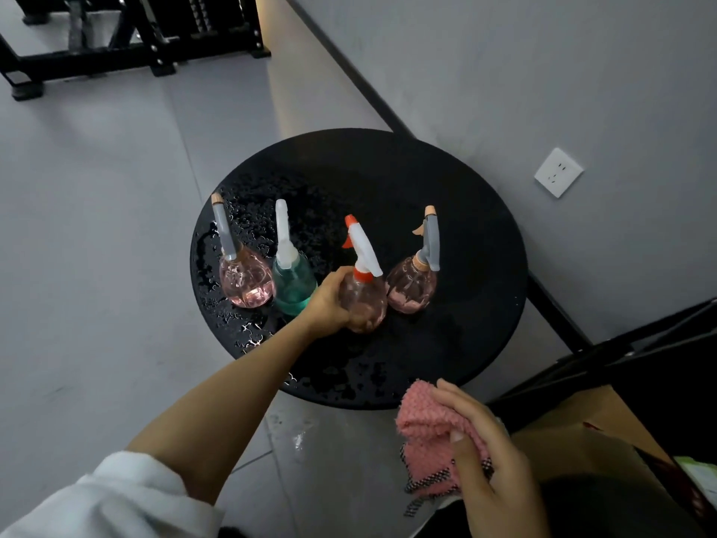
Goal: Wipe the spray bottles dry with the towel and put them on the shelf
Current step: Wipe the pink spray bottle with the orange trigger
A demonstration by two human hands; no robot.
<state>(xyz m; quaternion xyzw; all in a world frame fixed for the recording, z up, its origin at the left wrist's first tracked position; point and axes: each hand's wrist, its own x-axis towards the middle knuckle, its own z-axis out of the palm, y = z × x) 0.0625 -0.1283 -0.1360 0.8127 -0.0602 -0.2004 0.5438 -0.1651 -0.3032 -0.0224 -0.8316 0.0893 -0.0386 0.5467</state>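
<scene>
The left hand (329,300) is reaching across the round black bench (446,343) and gripping the red-capped bottle (366,300). Its fingers are curling round the left side of the clear pink belly. The bottle is standing upright on the bench top, and its white-and-red trigger head is rising above the hand with the nozzle pointing away from the person.

This bottle is standing third from the left in a loose row of four. The green bottle (293,285) is standing just behind the knuckles, partly hidden by the hand, so it is unclear whether they are touching. The left pink bottle (246,283), with a grey sprayer, is standing close beside the green one. The right pink bottle (411,289), also grey-headed, is standing just beside the gripped bottle on its other side.

Water drops (252,215) are glistening over the left and near parts of the bench, around the bases of the two leftmost bottles.

The right hand (489,452) is holding the pink towel (426,425) bunched between thumb and fingers, with the thumb pressing into the cloth. It is hovering by the near edge of the bench, well apart from all four bottles. A checked black-and-white trim is hanging from the lower edge of the towel.

A white sleeve (108,498) is sitting pushed up on the left forearm. A white wall socket (558,172) is showing on the grey wall beyond the bench, and a black metal frame (135,40) is standing on the floor at the far left.
</scene>
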